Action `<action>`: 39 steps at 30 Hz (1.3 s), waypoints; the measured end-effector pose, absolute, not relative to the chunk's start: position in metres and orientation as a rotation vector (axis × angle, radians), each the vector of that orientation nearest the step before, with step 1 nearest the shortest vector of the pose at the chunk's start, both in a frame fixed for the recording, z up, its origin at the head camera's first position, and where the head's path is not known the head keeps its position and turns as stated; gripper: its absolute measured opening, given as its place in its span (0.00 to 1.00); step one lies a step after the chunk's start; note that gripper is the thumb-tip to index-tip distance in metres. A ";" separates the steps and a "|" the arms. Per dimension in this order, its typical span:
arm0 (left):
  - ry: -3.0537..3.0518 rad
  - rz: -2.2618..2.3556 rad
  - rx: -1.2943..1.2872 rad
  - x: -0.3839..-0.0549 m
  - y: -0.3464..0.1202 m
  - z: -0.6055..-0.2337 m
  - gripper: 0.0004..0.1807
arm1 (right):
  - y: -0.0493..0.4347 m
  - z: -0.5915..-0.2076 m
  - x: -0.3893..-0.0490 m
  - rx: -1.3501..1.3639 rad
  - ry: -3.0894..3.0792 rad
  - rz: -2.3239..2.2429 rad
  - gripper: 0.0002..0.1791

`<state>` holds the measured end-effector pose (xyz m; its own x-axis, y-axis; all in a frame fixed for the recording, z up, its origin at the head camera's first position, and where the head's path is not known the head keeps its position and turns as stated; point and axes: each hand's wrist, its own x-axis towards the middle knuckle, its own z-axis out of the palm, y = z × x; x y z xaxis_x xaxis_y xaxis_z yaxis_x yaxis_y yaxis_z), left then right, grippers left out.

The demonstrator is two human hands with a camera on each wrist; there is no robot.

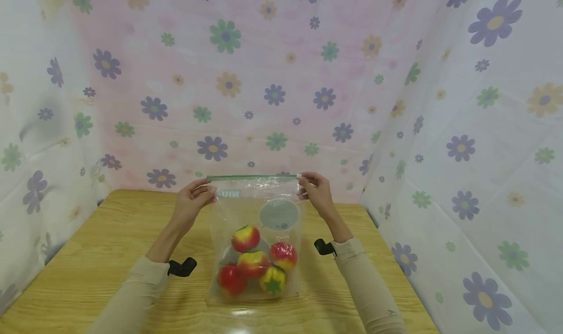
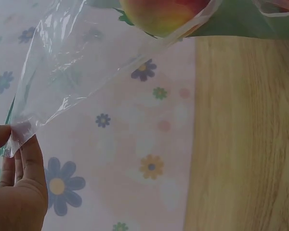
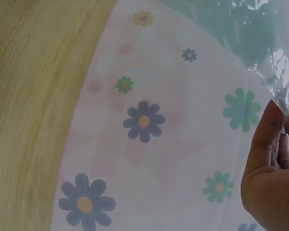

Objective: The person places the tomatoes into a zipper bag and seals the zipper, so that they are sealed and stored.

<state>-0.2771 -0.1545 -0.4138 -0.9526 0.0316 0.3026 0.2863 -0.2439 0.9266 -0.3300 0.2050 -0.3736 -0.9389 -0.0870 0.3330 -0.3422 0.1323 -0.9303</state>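
Note:
A clear zip bag point(image 1: 255, 202) with a green closure strip point(image 1: 252, 177) along its top hangs upright between both hands. My left hand point(image 1: 193, 199) pinches its top left corner between thumb and fingers. At the opposite top corner, by the white slider point(image 1: 299, 176), my right hand point(image 1: 317, 192) pinches the bag the same way. Inside, low in the bag, lie several red and yellow fruits, such as the apple-like fruit point(image 1: 245, 238) on top, and a yellow pepper point(image 1: 273, 280) with green markings. The left wrist view shows one fruit point(image 2: 164, 14) through the film.
A wooden table point(image 1: 132, 226) spreads beneath the bag. Flower-printed cloth point(image 1: 264, 70) stands as a wall behind it and along both sides. Dark wrist mounts point(image 1: 182, 267) sit at the cuffs of the beige sleeves.

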 end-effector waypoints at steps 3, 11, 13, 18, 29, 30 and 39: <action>-1.790 -2.364 -0.346 -0.287 -0.154 -0.422 0.31 | 0.205 -0.377 -0.337 0.425 -2.271 1.962 0.18; -1.804 -2.390 -0.309 -0.296 -0.156 -0.446 0.30 | 0.204 -0.401 -0.347 0.330 -2.348 2.043 0.23; -1.815 -2.408 -0.294 -0.296 -0.156 -0.449 0.31 | 0.203 -0.407 -0.348 0.322 -2.350 2.049 0.21; -1.915 -2.437 -0.287 -0.298 -0.156 -0.460 0.34 | 0.204 -0.424 -0.353 0.318 -2.364 2.053 0.19; -2.234 -2.226 -0.285 -0.295 -0.160 -0.484 0.35 | 0.212 -0.445 -0.353 0.400 -2.590 1.741 0.25; -2.256 -2.191 -0.289 -0.295 -0.161 -0.485 0.34 | 0.213 -0.445 -0.352 0.421 -2.623 1.682 0.26; -2.545 -1.501 -0.293 -0.281 -0.173 -0.497 0.28 | 0.231 -0.447 -0.345 0.477 -2.754 1.423 0.29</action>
